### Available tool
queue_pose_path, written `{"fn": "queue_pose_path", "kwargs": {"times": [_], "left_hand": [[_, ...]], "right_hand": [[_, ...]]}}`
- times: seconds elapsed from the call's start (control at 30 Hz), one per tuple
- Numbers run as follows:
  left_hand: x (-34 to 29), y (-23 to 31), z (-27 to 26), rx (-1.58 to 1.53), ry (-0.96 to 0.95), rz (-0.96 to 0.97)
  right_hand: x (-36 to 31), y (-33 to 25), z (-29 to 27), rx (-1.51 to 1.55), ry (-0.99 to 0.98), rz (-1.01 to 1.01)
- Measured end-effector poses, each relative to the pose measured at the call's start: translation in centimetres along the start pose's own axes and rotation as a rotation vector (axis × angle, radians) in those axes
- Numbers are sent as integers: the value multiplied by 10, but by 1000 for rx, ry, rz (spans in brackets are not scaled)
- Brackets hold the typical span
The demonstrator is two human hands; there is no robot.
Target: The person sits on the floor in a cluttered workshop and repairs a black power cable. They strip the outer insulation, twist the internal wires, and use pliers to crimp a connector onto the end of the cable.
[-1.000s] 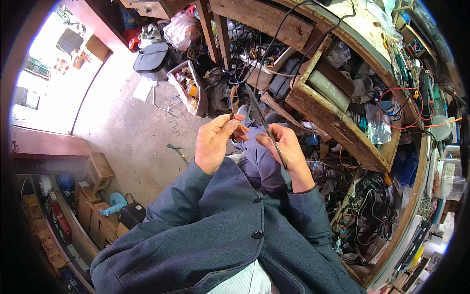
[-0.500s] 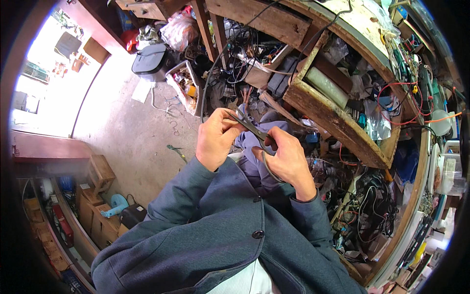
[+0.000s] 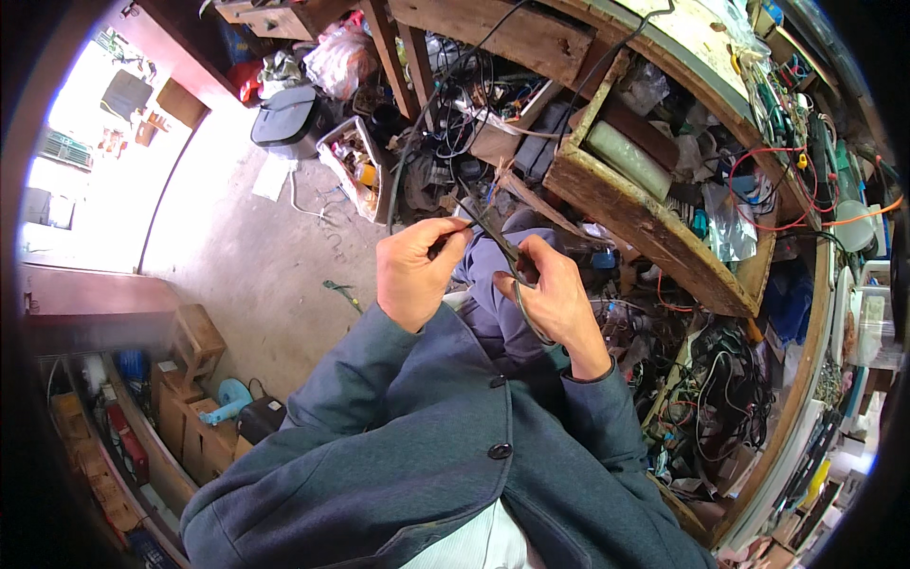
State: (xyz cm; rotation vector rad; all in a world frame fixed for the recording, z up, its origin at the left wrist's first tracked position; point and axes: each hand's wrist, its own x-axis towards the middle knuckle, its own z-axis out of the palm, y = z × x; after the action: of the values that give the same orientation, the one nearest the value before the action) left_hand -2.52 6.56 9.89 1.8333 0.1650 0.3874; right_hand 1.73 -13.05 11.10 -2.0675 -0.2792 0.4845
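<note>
Head view: R hand (image 3: 555,299) is wrapped round the handles of a pair of long, slim, dark metal scissors (image 3: 493,234), thumb by the lower handle, which curves back under the palm. Scissors' long axis runs diag., handles at R palm, tips up & left, toward the far side of L hand (image 3: 417,270). Can't tell if the blades are parted. L hand is clenched, thumb & index pinched together right by the blades; what's in the pinch is mostly hidden.

Key relation: blades lie just R of the L fingertips and cross on past them, so both hands are close, but R has the tool. A long, thin black rubbery cable (image 3: 408,152) drops from the top of the view to L hand's outer edge & is lost there; it's nearer L than R. Can't tell if it's the pinched pc.

Nothing carries the scissors: they're held up above a blue-grey cloth trouser leg (image 3: 493,294), left of the near-left corner of a worn brown wooden drawer (image 3: 645,228).
</note>
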Motion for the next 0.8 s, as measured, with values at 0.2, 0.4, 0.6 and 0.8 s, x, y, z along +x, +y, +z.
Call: {"fn": "queue_pose_path", "kwargs": {"times": [0.2,0.4,0.6,0.8], "left_hand": [[-1,4,4,321,104,323],[0,7,7,349,116,395],[0,10,9,315,79,361],[0,13,8,335,76,352]], "right_hand": [[-3,-1,10,-52,51,-31],[-3,-5,14,-94,115,-84],[-5,-9,11,-155,85,-42],[-6,-7,12,-224,111,-89]]}}
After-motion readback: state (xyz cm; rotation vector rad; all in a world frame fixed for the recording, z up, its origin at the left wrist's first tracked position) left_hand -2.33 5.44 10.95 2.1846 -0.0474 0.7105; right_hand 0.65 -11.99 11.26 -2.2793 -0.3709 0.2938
